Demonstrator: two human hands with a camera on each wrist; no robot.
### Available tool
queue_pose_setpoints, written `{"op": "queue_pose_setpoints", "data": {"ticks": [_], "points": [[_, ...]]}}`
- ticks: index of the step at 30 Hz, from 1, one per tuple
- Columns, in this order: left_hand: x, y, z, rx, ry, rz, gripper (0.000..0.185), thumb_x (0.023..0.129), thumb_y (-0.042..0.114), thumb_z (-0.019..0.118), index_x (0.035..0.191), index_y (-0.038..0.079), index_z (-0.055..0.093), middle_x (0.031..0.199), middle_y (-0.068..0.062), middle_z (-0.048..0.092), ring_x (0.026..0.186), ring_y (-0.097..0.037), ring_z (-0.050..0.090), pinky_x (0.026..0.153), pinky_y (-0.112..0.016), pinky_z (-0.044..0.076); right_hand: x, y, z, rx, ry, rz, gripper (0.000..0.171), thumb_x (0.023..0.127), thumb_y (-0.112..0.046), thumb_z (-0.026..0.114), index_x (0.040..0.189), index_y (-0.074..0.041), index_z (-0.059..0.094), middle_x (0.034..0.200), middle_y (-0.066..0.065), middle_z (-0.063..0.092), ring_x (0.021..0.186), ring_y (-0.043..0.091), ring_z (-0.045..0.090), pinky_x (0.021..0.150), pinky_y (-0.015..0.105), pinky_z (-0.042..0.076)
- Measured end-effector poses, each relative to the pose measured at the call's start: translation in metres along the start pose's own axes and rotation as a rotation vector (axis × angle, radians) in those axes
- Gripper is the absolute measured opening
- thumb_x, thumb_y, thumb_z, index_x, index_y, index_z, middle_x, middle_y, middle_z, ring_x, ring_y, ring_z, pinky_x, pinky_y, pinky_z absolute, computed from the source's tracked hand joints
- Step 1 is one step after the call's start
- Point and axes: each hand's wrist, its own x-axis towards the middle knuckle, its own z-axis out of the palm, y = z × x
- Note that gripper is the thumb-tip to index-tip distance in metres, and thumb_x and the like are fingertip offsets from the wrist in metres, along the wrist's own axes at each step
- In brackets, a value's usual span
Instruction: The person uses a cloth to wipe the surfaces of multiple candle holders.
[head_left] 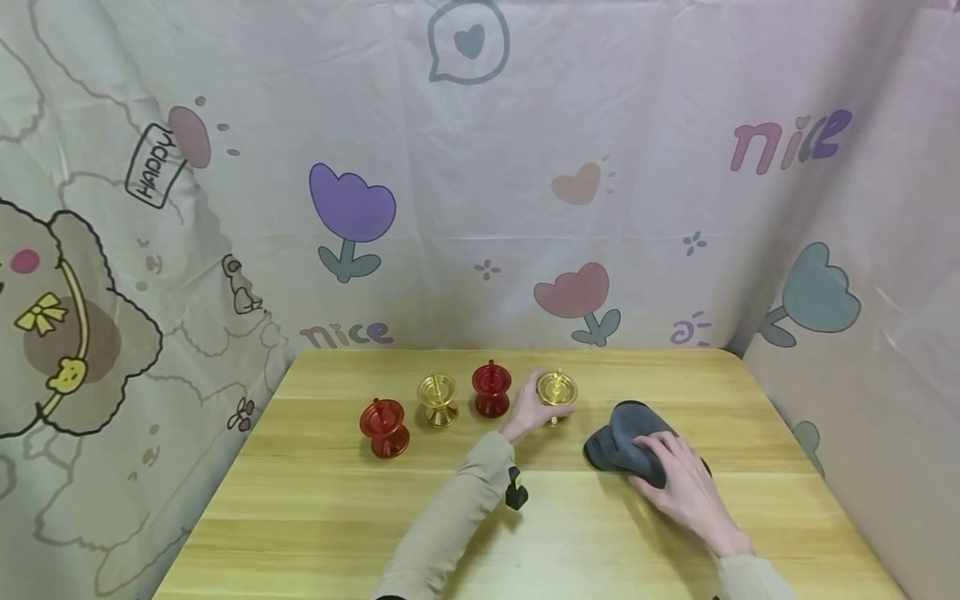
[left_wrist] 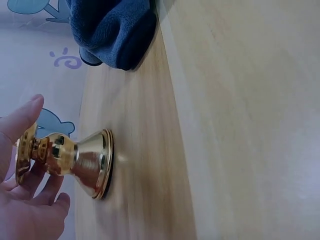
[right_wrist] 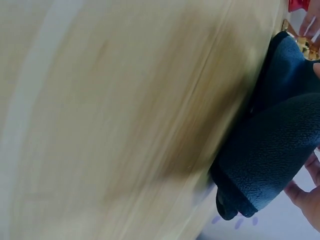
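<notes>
A gold candle holder [head_left: 557, 389] stands on the wooden table [head_left: 322, 517] right of centre. My left hand [head_left: 546, 407] reaches it from the left, thumb and fingers on either side of its narrow stem. The left wrist view shows this gold candle holder [left_wrist: 80, 157] with its base on the wood, the thumb by its top dish and my left hand [left_wrist: 37, 150] round the stem. A dark grey-blue cloth [head_left: 626, 442] lies bunched to the right. My right hand [head_left: 663, 454] lies over it and grips its fold. In the right wrist view the cloth [right_wrist: 272, 150] fills the right side, fingers [right_wrist: 306, 195] at its edge.
Left of the held holder stand a red holder [head_left: 491, 389], a second gold holder [head_left: 437, 400] and another red holder [head_left: 385, 428], in a loose row. A printed fabric backdrop [head_left: 480, 208] closes off the table at the back and on both sides.
</notes>
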Motion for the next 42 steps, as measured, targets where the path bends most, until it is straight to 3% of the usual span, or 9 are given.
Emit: {"op": "queue_pose_setpoints", "data": {"ticks": [7,12,20,26,34,37,39,42], "points": [[-0.014,-0.002,-0.01,-0.145,-0.004,0.018,0.081,0.078,0.019,0.087,0.145,0.001,0.044,0.139,-0.02,0.058,0.128,-0.033,0.057,0.111,-0.046,0.048,0.003,-0.001,0.003,-0.009,0.003,0.031,0.057,0.065,-0.015,0.092,0.115,-0.007,0.066,0.106,0.011,0.065,0.101,0.036,0.06,0.079,0.057,0.05],[-0.03,-0.001,-0.019,-0.279,-0.042,0.024,0.078,0.079,0.015,0.086,0.145,0.004,0.045,0.138,-0.018,0.058,0.125,-0.032,0.06,0.109,-0.045,0.05,0.005,-0.002,0.002,0.005,0.006,0.056,0.055,0.065,-0.011,0.091,0.114,-0.006,0.066,0.103,0.011,0.066,0.101,0.036,0.061,0.081,0.058,0.051],[-0.057,0.0,-0.033,-0.356,-0.098,0.051,0.075,0.081,0.019,0.085,0.145,0.01,0.048,0.139,-0.018,0.059,0.124,-0.033,0.061,0.109,-0.045,0.051,0.006,-0.001,-0.001,-0.002,-0.013,0.107,0.047,0.069,-0.011,0.089,0.11,-0.005,0.068,0.1,0.011,0.067,0.1,0.037,0.062,0.08,0.058,0.051],[-0.081,-0.006,-0.049,-0.401,-0.112,0.048,0.079,0.082,0.022,0.084,0.149,0.007,0.044,0.146,-0.019,0.053,0.132,-0.037,0.055,0.114,-0.051,0.045,0.005,-0.001,-0.002,0.002,-0.012,0.13,0.041,0.071,-0.011,0.088,0.107,-0.003,0.07,0.101,0.013,0.068,0.099,0.039,0.063,0.08,0.059,0.053],[-0.106,-0.012,-0.066,-0.445,-0.07,-0.016,0.079,0.083,0.021,0.082,0.146,0.003,0.037,0.135,-0.022,0.062,0.122,-0.031,0.062,0.11,-0.048,0.049,0.006,-0.004,-0.003,0.059,0.094,0.152,0.026,0.079,0.002,0.078,0.104,-0.001,0.071,0.098,0.015,0.068,0.094,0.043,0.067,0.077,0.061,0.053],[-0.111,-0.013,-0.07,-0.467,-0.053,-0.024,0.077,0.086,0.019,0.08,0.146,-0.002,0.036,0.134,-0.024,0.062,0.121,-0.029,0.063,0.107,-0.042,0.052,0.01,-0.007,-0.004,0.102,0.175,0.158,0.028,0.078,0.009,0.076,0.105,0.001,0.071,0.098,0.016,0.07,0.092,0.042,0.067,0.079,0.046,0.054],[-0.114,-0.012,-0.072,-0.482,-0.053,-0.024,0.074,0.088,0.017,0.078,0.146,-0.003,0.037,0.135,-0.025,0.062,0.119,-0.027,0.065,0.104,-0.037,0.054,0.014,-0.009,-0.004,0.141,0.236,0.156,0.029,0.077,0.013,0.075,0.104,0.002,0.072,0.097,0.016,0.071,0.09,0.036,0.067,0.081,0.03,0.051],[-0.118,-0.011,-0.076,-0.502,-0.059,-0.014,0.07,0.09,0.015,0.075,0.146,-0.003,0.038,0.136,-0.028,0.06,0.117,-0.024,0.065,0.099,-0.031,0.055,0.02,-0.013,-0.004,0.231,0.305,0.144,0.03,0.076,0.017,0.072,0.103,0.003,0.073,0.096,0.016,0.072,0.093,0.01,0.066,0.084,0.008,0.041]]}}
